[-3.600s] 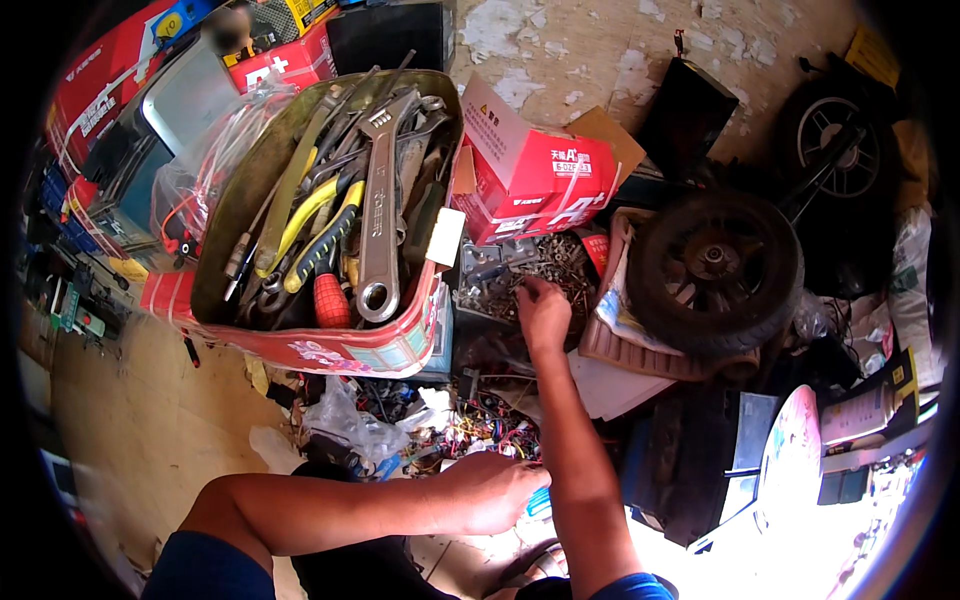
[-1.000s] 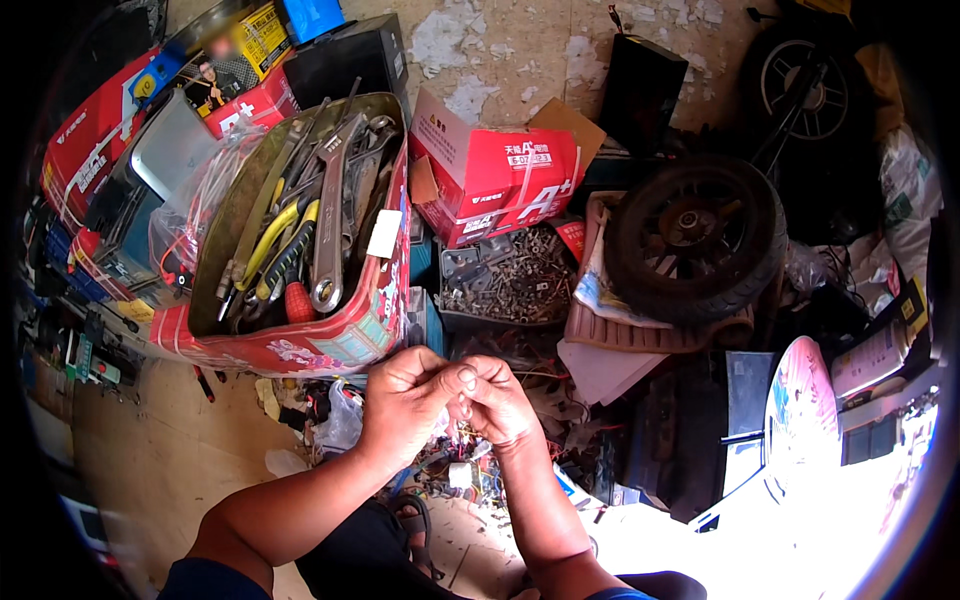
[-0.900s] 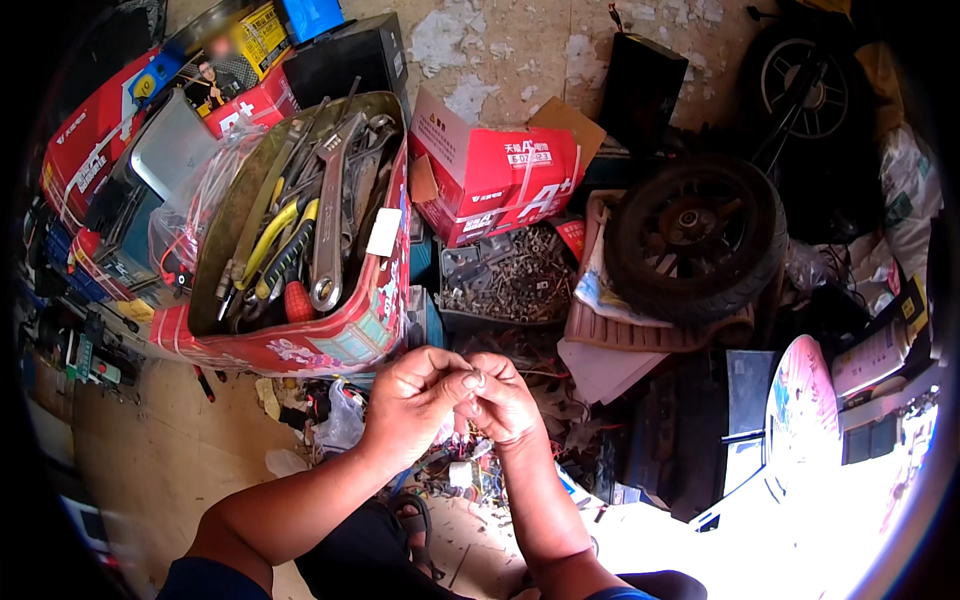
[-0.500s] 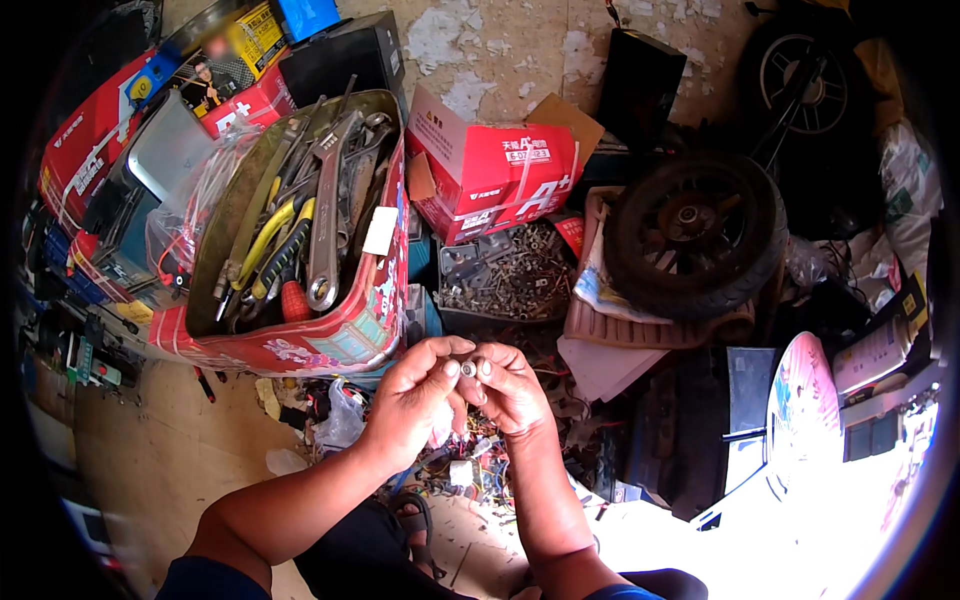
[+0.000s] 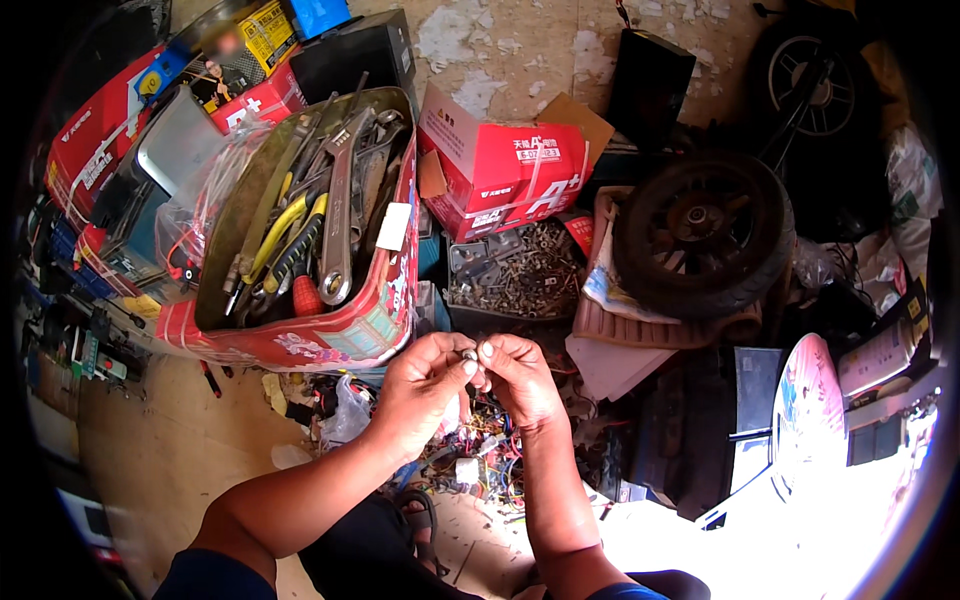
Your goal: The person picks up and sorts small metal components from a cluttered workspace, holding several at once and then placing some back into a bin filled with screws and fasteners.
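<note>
My left hand (image 5: 422,388) and my right hand (image 5: 523,378) meet in front of me, fingertips almost touching. Between them is a small round metal part (image 5: 469,354), pinched by the left thumb and fingers. The right thumb and index finger close on its other side. It is too small to tell its exact kind. Just beyond the hands stands a bin of loose bolts, nuts and small metal parts (image 5: 530,280). A red patterned tin (image 5: 330,345) to the left holds a large wrench (image 5: 337,220), yellow-handled pliers (image 5: 275,240) and other tools.
A red cardboard box (image 5: 520,180) with raised flaps stands behind the bin. A black wheel with tyre (image 5: 700,225) rests on a brown plastic crate to the right. Tangled wires and scraps (image 5: 490,450) lie below my hands. A pink round fan-like disc (image 5: 808,410) stands at right.
The small metal part, whose hole faced up between my fingertips, is now turned and more covered by them. My hands stay together; the whole view has shifted slightly.
</note>
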`<action>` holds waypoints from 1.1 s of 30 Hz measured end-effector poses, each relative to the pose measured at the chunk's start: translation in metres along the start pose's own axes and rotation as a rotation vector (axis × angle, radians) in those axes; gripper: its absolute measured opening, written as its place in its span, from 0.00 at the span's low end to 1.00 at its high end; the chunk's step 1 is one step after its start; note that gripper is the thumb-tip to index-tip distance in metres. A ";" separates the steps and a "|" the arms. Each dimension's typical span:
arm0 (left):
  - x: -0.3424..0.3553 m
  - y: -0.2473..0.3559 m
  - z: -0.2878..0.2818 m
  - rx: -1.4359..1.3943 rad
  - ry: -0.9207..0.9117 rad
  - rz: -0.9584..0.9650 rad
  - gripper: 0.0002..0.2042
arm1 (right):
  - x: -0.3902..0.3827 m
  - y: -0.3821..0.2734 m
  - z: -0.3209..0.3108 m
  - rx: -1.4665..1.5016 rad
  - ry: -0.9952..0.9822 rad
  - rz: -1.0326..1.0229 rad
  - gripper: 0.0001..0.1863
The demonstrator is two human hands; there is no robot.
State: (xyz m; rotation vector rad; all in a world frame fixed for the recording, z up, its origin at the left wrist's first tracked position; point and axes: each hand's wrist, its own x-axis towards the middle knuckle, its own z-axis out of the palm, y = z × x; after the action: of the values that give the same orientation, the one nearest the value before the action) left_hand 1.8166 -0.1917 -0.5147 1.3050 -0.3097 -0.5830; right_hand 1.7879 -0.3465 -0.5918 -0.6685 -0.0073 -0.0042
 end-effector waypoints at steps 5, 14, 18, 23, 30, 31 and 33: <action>-0.003 0.001 0.000 -0.030 0.030 0.027 0.07 | 0.002 0.000 0.000 -0.087 -0.045 -0.001 0.11; -0.009 0.003 0.000 -0.007 -0.043 -0.116 0.06 | 0.011 -0.012 -0.033 -0.435 0.159 -0.019 0.11; -0.012 0.015 0.009 0.094 -0.120 -0.166 0.04 | 0.014 -0.016 -0.082 -0.920 0.498 -0.233 0.12; -0.011 0.005 0.008 0.215 -0.203 -0.235 0.07 | 0.010 -0.034 -0.081 -1.081 0.680 -0.243 0.12; -0.017 0.000 0.018 0.795 -0.430 -0.080 0.08 | 0.028 -0.023 -0.096 -1.321 0.652 -0.362 0.13; -0.019 0.004 0.021 0.835 -0.442 -0.075 0.08 | 0.032 -0.021 -0.098 -1.368 0.633 -0.383 0.13; -0.019 0.001 0.021 0.870 -0.459 0.002 0.08 | 0.041 -0.019 -0.100 -1.461 0.595 -0.424 0.13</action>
State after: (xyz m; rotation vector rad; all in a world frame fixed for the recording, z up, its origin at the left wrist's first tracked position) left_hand 1.7904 -0.1975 -0.5063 1.9887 -1.0247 -0.7829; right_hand 1.8295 -0.4236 -0.6582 -2.0909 0.4677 -0.6716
